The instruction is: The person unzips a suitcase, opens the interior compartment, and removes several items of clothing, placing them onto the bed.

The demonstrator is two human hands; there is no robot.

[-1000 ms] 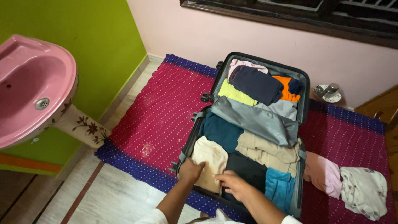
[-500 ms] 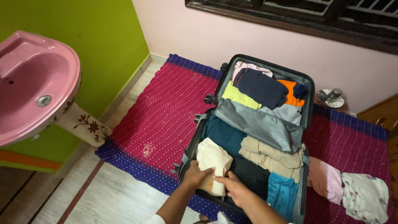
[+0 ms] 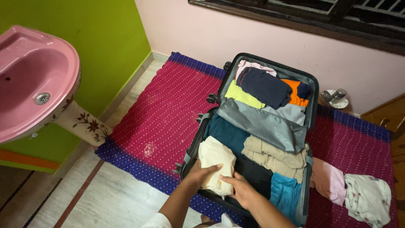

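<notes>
Both hands on cream cloth [image 3: 216,162] at near-left corner of open suitcase [image 3: 312,90]. Left hand [image 3: 198,174] grips cloth's near-left edge, fingers curled around it. Right hand [image 3: 238,190] clamps cloth's near-right end, thumb on top. Cloth lies beside teal cloth [image 3: 225,133] and black cloth [image 3: 253,175]. Suitcase sits on red mat [image 3: 164,114]. Pink sink [image 3: 33,80] at left.

We see the open grey hard-shell suitcase [image 3: 313,90] centre frame on the magenta woven mat [image 3: 164,114]; pink ceramic washbasin [image 3: 29,80] upper left; loose pink-and-white crumpled garments [image 3: 354,192] lower right, beside the suitcase.
</notes>
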